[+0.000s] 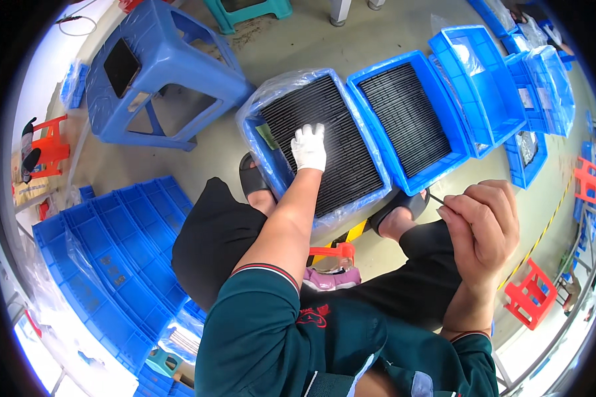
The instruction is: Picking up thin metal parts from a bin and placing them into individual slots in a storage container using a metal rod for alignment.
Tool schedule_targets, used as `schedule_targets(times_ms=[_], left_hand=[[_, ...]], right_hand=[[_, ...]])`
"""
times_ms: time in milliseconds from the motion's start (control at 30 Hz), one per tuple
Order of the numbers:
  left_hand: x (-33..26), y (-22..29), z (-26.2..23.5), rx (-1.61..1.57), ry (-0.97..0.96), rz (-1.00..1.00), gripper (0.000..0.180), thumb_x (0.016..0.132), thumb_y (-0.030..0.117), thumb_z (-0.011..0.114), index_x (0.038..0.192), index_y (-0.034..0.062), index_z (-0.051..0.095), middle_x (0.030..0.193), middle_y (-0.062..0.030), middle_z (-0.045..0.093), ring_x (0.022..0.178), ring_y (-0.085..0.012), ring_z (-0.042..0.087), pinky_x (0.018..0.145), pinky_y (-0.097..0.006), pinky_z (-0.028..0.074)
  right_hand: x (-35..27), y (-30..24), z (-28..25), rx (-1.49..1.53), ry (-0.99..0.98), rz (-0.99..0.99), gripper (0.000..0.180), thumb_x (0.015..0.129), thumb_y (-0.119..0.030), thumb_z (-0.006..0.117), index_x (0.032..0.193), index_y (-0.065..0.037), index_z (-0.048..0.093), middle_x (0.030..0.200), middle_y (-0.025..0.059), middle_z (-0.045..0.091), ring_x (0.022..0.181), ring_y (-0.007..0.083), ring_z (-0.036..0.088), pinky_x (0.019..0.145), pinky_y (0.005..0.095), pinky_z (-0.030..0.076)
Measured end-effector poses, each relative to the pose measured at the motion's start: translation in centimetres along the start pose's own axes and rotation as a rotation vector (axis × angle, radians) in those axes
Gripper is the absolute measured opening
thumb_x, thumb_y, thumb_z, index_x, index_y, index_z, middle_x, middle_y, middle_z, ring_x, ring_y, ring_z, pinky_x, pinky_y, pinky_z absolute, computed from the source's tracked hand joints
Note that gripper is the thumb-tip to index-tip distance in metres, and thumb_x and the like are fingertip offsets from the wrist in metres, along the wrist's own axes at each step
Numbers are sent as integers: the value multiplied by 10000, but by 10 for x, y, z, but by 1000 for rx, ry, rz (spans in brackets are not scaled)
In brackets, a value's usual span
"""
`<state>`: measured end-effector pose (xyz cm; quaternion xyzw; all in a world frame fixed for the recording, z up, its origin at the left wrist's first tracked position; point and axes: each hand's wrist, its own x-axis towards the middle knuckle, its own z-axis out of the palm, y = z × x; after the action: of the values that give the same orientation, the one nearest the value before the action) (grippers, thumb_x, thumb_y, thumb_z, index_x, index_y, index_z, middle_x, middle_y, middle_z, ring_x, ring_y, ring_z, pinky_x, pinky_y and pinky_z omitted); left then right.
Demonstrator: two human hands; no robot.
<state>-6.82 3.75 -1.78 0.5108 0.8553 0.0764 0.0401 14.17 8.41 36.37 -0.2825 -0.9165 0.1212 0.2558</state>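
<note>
In a white glove, my left hand (309,147) rests on rows of thin black strips (346,159) packed in a blue bin (382,186) lined with clear plastic. Its fingers look curled down onto the strips; whatever they grip is hidden beneath the glove. My bare right hand (487,228) is raised to the right of the bins, thumb and forefinger pinched on a thin dark strip (436,197). Only a short end of that strip shows past the fingertips. A green piece (267,137) lies along the left inner side of the lined bin.
A second blue bin (462,159) of black strips stands to the right. Blue bins (489,99) are stacked beyond it, and more blue crates (112,264) stand at left. A blue stool (159,66) carries a dark phone (121,68). Red stools (532,294) stand farther out.
</note>
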Motion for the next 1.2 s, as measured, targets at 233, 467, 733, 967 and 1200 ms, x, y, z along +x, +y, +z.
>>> schedule_targets(times_ms=[233, 467, 733, 967, 1200], left_hand=[[28, -12, -14, 55, -26, 34, 196, 867, 172, 506, 993, 182, 656, 933, -64, 617, 924, -252, 594, 754, -413, 485], [19, 0, -8, -14, 34, -20, 198, 903, 261, 528, 1033, 194, 662, 913, -48, 639, 890, -259, 601, 768, -431, 485], [30, -32, -12, -511, 378, -813, 544, 766, 146, 669, 1242, -60, 506, 1216, -249, 568, 1137, -396, 541, 1016, -416, 410], [45, -47, -11, -825, 85, -1027, 797, 841, 337, 682, 1430, -65, 324, 1454, -220, 415, 1293, -333, 471, 1065, -346, 375], [45, -34, -18, -1053, 28, -1034, 923, 853, 404, 679, 1484, -54, 186, 1549, -213, 238, 1389, -343, 335, 1150, -397, 244]], right_hand=[[-2, 2, 0, 2, -4, 4, 211, 630, -43, 737, 829, -38, 664, 773, 87, 592, 702, 252, 566, 596, 329, 469], [0, -4, 4, 6, 14, -8, 203, 621, -27, 736, 811, -39, 665, 768, 84, 589, 693, 253, 563, 587, 334, 461], [2, -6, 4, 19, 31, -36, 195, 626, -30, 733, 809, -41, 665, 770, 90, 589, 695, 258, 567, 595, 339, 463], [-1, -3, 4, 46, 16, -33, 213, 617, -65, 754, 810, -50, 667, 781, 86, 592, 696, 258, 566, 602, 348, 472], [-1, 2, -3, 31, 46, -63, 258, 582, -79, 781, 804, -59, 653, 777, 72, 586, 696, 242, 564, 588, 340, 469]])
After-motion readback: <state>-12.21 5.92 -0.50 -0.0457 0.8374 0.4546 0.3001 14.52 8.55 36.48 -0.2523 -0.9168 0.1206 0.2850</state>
